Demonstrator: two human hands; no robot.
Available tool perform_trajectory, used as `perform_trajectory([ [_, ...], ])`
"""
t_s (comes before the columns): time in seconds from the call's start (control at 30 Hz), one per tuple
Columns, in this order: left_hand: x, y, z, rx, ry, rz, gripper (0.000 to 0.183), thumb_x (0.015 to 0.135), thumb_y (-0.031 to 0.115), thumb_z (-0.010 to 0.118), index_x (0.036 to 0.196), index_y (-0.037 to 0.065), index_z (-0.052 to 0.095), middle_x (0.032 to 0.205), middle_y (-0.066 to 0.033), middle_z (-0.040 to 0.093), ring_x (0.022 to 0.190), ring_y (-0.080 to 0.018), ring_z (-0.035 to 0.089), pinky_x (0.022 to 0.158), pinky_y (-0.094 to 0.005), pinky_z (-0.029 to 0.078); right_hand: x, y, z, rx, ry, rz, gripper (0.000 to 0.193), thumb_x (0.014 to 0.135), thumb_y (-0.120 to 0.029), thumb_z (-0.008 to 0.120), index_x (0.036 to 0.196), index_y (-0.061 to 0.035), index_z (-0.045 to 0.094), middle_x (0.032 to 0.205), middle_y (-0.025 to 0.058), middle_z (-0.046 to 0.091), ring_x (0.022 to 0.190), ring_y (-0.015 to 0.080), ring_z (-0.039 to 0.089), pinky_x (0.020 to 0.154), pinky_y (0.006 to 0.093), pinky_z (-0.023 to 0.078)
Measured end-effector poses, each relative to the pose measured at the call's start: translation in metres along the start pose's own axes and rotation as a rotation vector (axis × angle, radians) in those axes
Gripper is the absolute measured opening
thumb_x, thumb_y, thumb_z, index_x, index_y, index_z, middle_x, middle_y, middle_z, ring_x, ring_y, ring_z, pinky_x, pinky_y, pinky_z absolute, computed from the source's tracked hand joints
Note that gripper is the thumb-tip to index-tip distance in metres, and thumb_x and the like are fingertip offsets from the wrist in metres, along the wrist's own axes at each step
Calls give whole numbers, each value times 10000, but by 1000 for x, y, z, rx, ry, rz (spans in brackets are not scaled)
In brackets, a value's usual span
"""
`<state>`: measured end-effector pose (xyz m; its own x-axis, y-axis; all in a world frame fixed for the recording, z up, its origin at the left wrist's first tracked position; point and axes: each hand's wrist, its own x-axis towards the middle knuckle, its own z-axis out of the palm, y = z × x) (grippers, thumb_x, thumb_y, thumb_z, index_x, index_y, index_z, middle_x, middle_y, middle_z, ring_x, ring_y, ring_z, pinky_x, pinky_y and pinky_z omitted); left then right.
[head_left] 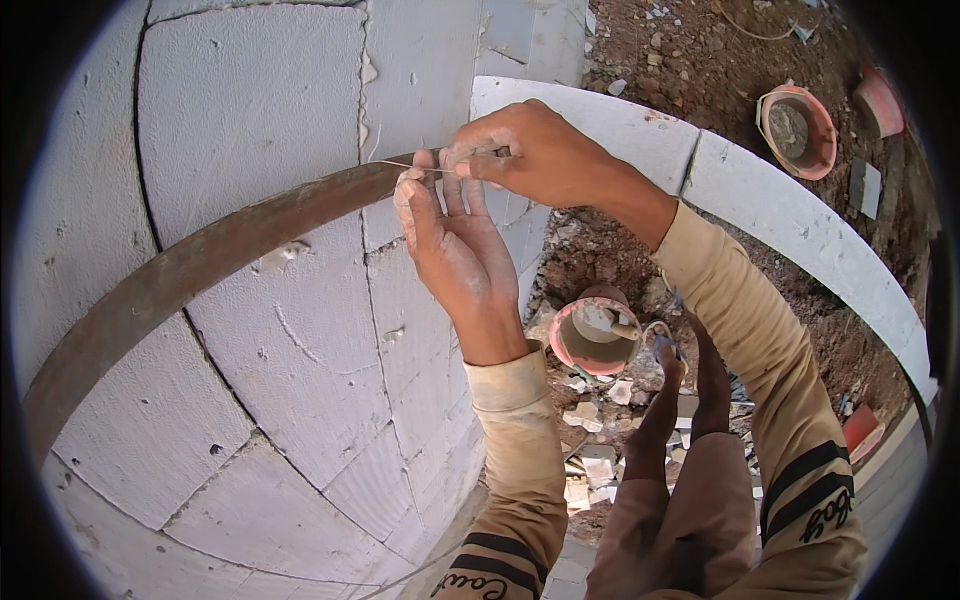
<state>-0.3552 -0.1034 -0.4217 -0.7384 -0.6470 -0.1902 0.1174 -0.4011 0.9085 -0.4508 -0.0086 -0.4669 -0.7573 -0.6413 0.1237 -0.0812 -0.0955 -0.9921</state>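
Here, pale blockwork (250, 90) behind strand (395, 163), rubbly soil (590, 250) below.

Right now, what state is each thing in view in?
Left hand: palm showing, fingertips at the thin strand, grip unclear
Right hand: pinching the strand
Thin strand: held
Brown bar: running across the block wall
Block wall: joints visible
Bucket by the feet: open, grey material inside
Upper-right bucket: open, grey material inside
Far-right bucket: contents hidden
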Motion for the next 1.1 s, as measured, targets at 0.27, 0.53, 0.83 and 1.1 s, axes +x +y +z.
perform_trajectory([
  [0.27, 12, -12, 5, 59, 155, 104, 279, 1025, 244, 642, 1151, -5, 627, 1104, -53, 626, 1036, -139, 582, 989, -319, 471, 2, -11, -7, -166, 185, -135, 234, 840, -184, 678, 1010, -32, 731, 831, 182, 692, 740, 339, 648, 717, 415, 510],
  [0.53, 12, -8, 10, 91, 164, 119, 353, 1032, 256, 629, 1202, -53, 608, 1133, -100, 636, 1082, -169, 612, 1025, -344, 469, 23, -24, -13, -167, -9, -74, 210, 818, -201, 741, 928, -23, 752, 776, 120, 706, 695, 230, 611, 706, 371, 507],
  [0.83, 13, -9, 4, 132, 125, 168, 313, 1018, 227, 650, 1185, -37, 649, 1129, -76, 649, 1076, -159, 604, 1006, -338, 478, 43, -23, -26, -102, -199, -181, 199, 905, -217, 762, 921, -19, 769, 784, 20, 695, 730, 103, 604, 676, 263, 499],
  [1.1, 9, -8, 2, 306, 247, 263, 280, 996, 166, 679, 1167, -56, 690, 1091, -99, 684, 954, -146, 632, 907, -299, 530, 71, -34, -6, -220, 57, -70, 144, 813, -140, 689, 831, -1, 724, 734, 201, 682, 637, 279, 666, 636, 382, 523],
])
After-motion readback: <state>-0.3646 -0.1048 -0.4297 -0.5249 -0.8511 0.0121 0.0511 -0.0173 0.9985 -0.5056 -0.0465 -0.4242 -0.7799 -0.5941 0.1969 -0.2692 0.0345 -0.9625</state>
